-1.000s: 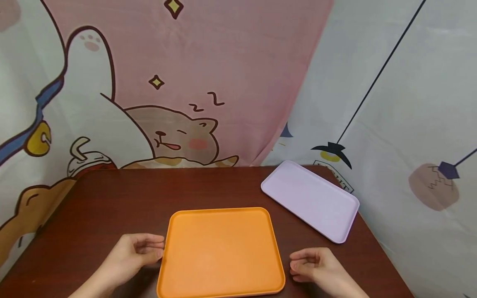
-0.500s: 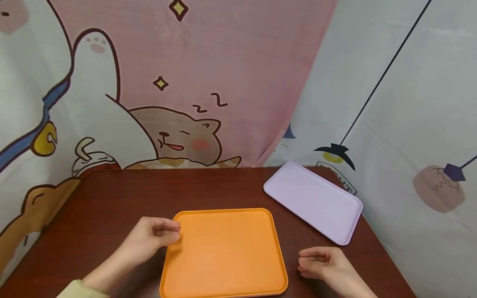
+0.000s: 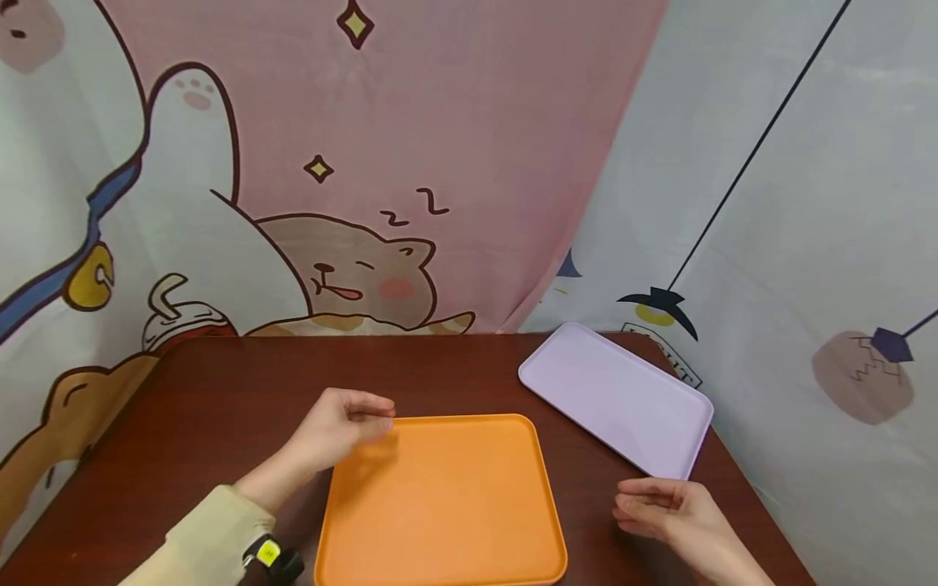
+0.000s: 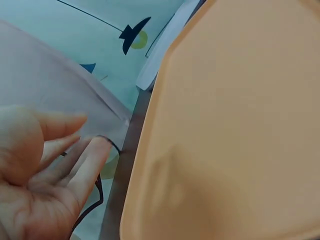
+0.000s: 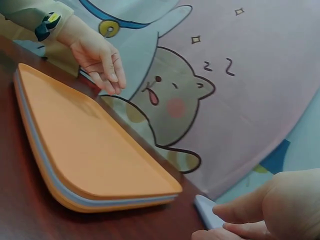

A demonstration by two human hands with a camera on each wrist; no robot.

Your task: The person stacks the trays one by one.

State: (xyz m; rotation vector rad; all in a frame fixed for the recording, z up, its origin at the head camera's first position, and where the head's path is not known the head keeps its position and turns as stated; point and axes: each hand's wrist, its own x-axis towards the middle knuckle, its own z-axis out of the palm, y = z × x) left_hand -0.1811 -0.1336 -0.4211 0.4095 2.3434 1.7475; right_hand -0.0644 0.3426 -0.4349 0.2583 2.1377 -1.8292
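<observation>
My left hand (image 3: 344,427) is hovering over the far left corner of the orange tray (image 3: 440,496), fingers loosely curled and holding nothing. My right hand (image 3: 670,513) is hanging off to the right of it, near the lilac tray (image 3: 615,395), fingers relaxed and also holding nothing. The orange tray is lying flat on the brown table (image 3: 220,391), right in front of me. It is looking like smooth, matte plastic: rounded corners, a low raised rim, nothing on it. From the right wrist view I am seeing a pale grey-blue layer (image 5: 55,182) under its edge, so it may be a stack. I am judging it light and stiff, a bit slick, so the rim at opposite sides looks like the place to grip.
</observation>
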